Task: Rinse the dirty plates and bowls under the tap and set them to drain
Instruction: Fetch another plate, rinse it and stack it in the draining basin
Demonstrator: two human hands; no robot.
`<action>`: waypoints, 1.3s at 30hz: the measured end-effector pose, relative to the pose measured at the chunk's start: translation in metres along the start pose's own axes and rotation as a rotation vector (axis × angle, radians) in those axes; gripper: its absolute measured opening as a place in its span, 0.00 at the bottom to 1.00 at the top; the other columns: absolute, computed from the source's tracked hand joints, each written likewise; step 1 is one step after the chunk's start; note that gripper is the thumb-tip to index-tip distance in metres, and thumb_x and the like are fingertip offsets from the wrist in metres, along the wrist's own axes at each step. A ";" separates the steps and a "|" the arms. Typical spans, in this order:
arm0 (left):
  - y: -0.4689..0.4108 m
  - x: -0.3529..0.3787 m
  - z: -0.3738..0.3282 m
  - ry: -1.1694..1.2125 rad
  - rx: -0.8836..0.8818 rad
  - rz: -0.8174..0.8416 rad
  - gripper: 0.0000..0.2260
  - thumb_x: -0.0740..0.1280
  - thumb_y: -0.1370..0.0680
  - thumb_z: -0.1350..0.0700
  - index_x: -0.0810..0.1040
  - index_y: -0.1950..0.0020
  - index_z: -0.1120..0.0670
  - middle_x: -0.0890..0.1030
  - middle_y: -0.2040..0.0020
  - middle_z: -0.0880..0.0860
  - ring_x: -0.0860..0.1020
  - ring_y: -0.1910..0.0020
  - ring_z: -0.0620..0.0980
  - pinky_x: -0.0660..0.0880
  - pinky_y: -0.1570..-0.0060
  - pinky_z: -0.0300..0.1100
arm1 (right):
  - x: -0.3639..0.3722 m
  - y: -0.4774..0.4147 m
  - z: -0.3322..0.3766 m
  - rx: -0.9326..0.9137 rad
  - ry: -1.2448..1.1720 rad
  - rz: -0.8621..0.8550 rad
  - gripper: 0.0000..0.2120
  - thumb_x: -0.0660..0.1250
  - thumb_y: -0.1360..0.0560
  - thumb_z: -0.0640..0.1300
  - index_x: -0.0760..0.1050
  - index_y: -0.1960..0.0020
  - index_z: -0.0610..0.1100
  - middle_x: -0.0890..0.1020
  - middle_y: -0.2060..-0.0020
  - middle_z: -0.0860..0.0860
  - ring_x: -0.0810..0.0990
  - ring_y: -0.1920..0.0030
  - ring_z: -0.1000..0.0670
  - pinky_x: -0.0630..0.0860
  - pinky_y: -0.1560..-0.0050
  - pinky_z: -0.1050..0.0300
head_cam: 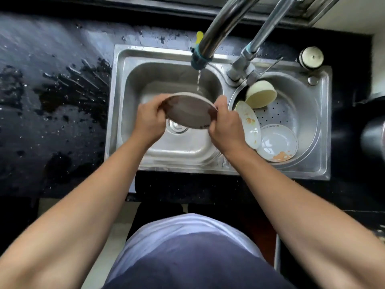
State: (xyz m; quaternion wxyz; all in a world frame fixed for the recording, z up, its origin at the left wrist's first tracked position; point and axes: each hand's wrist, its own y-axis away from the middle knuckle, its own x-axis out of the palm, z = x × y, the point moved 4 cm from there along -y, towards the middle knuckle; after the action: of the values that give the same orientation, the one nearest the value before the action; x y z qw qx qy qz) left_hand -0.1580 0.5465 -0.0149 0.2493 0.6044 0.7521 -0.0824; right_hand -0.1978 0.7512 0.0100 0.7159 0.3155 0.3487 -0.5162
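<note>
The plate (189, 111) showed you only its underside and covered most of the drain (177, 127). The tap (216, 36) ran off the top edge; your right hand (226, 124) covered part of the print.

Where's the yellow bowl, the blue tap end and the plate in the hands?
yellow bowl (261, 93): head view, on its rounded outer side.
blue tap end (201, 59): head view, on the nozzle's side.
held plate (190, 112): head view, middle of its brown surface.

Dish (188, 110) under tap (216, 32) over left basin (145, 80); 1 bowl (261, 93), 2 plates (250, 124) (278, 142) in right basin (308, 113).
</note>
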 end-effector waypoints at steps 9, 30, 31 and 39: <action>0.041 0.082 -0.013 0.005 -0.210 0.168 0.10 0.70 0.21 0.46 0.86 0.41 0.44 0.89 0.49 0.45 0.85 0.53 0.41 0.81 0.43 0.38 | -0.068 0.045 -0.089 0.299 -0.127 -0.051 0.06 0.60 0.18 0.44 0.71 0.43 0.44 0.80 0.65 0.42 0.77 0.62 0.37 0.71 0.64 0.46; -0.116 0.362 -0.173 -0.492 0.331 0.651 0.32 0.64 0.21 0.63 0.61 0.17 0.57 0.69 0.21 0.60 0.67 0.23 0.60 0.64 0.24 0.49 | -0.161 -0.015 -0.297 0.533 0.243 -0.236 0.08 0.61 0.16 0.42 0.78 0.42 0.44 0.72 0.50 0.45 0.80 0.61 0.38 0.80 0.58 0.43; -0.120 0.366 -0.171 -0.502 0.330 0.654 0.32 0.64 0.22 0.63 0.62 0.17 0.56 0.71 0.22 0.60 0.69 0.24 0.60 0.66 0.25 0.51 | -0.157 -0.015 -0.301 0.541 0.233 -0.234 0.07 0.61 0.16 0.41 0.78 0.44 0.44 0.71 0.50 0.46 0.79 0.63 0.38 0.80 0.59 0.43; -0.123 0.381 -0.159 -0.475 0.390 0.591 0.31 0.65 0.24 0.66 0.69 0.20 0.56 0.75 0.26 0.57 0.71 0.26 0.56 0.63 0.27 0.42 | -0.133 -0.015 -0.324 0.539 0.164 -0.259 0.04 0.64 0.19 0.37 0.77 0.47 0.43 0.67 0.55 0.48 0.69 0.66 0.45 0.71 0.68 0.51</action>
State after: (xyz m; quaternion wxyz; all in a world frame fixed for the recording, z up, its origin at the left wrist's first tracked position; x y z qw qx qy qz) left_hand -0.3742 0.9135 -0.0804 0.3097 0.7939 0.4386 -0.2852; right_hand -0.2983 1.0787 -0.0625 0.5040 0.4875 0.2933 -0.6499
